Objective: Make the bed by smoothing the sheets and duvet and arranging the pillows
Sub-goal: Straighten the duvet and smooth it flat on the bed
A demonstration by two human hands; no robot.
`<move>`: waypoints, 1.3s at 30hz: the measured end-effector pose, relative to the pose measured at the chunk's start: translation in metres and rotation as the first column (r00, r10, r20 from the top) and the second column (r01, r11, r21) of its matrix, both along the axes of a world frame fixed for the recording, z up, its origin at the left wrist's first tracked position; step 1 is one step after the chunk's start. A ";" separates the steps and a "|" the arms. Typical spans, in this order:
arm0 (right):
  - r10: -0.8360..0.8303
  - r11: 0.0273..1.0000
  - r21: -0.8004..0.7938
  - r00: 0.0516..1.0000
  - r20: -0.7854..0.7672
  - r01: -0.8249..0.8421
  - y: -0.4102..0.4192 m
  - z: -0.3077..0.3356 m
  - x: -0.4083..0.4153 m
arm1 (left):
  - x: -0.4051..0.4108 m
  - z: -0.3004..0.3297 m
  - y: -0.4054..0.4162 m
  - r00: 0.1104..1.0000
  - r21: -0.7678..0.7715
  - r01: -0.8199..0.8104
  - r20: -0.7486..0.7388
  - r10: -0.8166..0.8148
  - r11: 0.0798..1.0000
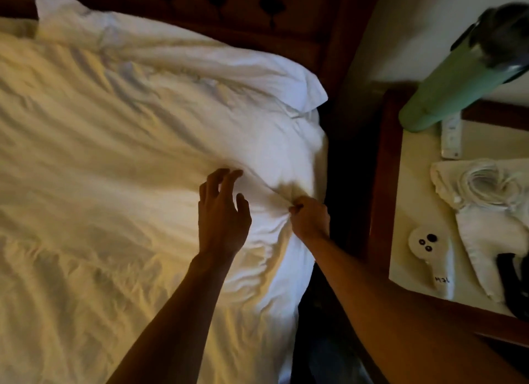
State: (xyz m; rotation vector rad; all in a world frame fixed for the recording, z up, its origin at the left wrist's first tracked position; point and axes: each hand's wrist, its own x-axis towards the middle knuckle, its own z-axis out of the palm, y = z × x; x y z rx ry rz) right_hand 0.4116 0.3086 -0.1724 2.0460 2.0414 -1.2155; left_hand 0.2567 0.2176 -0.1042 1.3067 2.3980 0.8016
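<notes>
Filling the view from nine o'clock to centre: the rumpled white duvet [100,183], its long folds fanning out toward the right edge of the bed. At twelve o'clock, against the dark headboard [229,8], a white pillow [177,60] lying slantwise, long axis from eleven toward three. At three o'clock, across a dark gap, a bedside table [415,183] with a green tumbler [446,85], folded white cloth [483,200] and a white controller [423,243].

Near centre, just off the bed's edge: right hand [310,219] clenched on a bunch of duvet, creases radiating from the grip toward ten o'clock. Left hand [221,211] just beside it at nine o'clock, fingers relaxed and spread, above or barely on the cloth; contact unclear. Probably next: a sweep away from that anchor toward ten o'clock, along the creases, left hand nearer.
</notes>
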 end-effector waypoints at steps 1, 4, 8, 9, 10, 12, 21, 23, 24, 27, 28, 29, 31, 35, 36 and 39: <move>-0.043 0.999 0.005 0.999 -0.024 0.043 0.008 0.004 -0.014 | -0.005 0.004 0.009 1.000 0.000 0.004 -0.022 -0.004 1.000; -0.149 0.976 0.139 0.980 -0.129 0.166 0.047 0.022 -0.047 | -0.032 0.017 0.042 0.994 0.025 -0.004 -0.112 0.007 1.000; -0.074 0.935 0.300 0.931 -0.358 0.190 0.114 0.046 -0.067 | -0.078 0.029 0.103 0.982 0.029 -0.046 -0.180 0.051 0.999; -0.036 0.943 0.296 0.931 -0.364 0.152 0.130 0.051 -0.073 | -0.087 0.033 0.117 0.981 0.012 -0.069 -0.180 0.070 0.998; -0.010 0.959 0.262 0.934 -0.357 0.111 0.145 0.052 -0.077 | -0.096 0.038 0.130 0.978 -0.004 -0.082 -0.194 0.079 0.997; 0.015 0.990 0.137 0.939 -0.343 0.035 0.167 0.045 -0.082 | -0.114 0.046 0.151 0.967 -0.062 -0.104 -0.241 0.086 0.993; -0.042 0.997 0.052 0.977 -0.208 0.054 0.187 0.032 -0.049 | -0.151 0.060 0.175 0.948 -0.468 -0.149 -0.317 -0.008 0.871; -0.124 0.982 0.121 0.976 -0.181 0.147 0.192 0.044 -0.041 | -0.137 0.069 0.185 0.940 -0.375 -0.121 -0.341 -0.016 0.919; -0.190 0.960 0.165 0.961 -0.203 0.224 0.197 0.053 -0.040 | -0.131 0.075 0.195 0.939 -0.301 -0.105 -0.344 -0.005 0.948; -0.316 0.874 0.280 0.902 -0.295 0.398 0.223 0.073 -0.039 | -0.123 0.091 0.238 0.931 -0.105 -0.141 -0.352 0.096 0.984; -0.327 0.855 0.301 0.889 -0.321 0.423 0.231 0.077 -0.041 | -0.124 0.093 0.249 0.927 -0.073 -0.145 -0.359 0.109 0.987; -0.332 0.852 0.295 0.882 -0.334 0.433 0.238 0.079 -0.044 | -0.127 0.091 0.256 0.927 -0.060 -0.132 -0.362 0.102 0.989; -0.324 0.896 0.214 0.901 -0.288 0.390 0.241 0.072 -0.049 | -0.138 0.079 0.261 0.946 -0.104 -0.070 -0.321 0.033 0.992; -0.311 0.947 0.047 0.943 -0.121 0.318 0.222 0.059 -0.043 | -0.158 0.056 0.252 0.975 -0.299 0.023 -0.205 -0.088 0.954; -0.297 0.949 0.074 0.947 -0.124 0.307 0.215 0.058 -0.044 | -0.161 0.056 0.251 0.974 -0.296 0.024 -0.207 -0.088 0.955; -0.154 0.964 0.184 0.968 -0.200 0.191 0.202 0.055 -0.058 | -0.176 0.059 0.248 0.956 -0.311 -0.074 -0.293 -0.022 0.947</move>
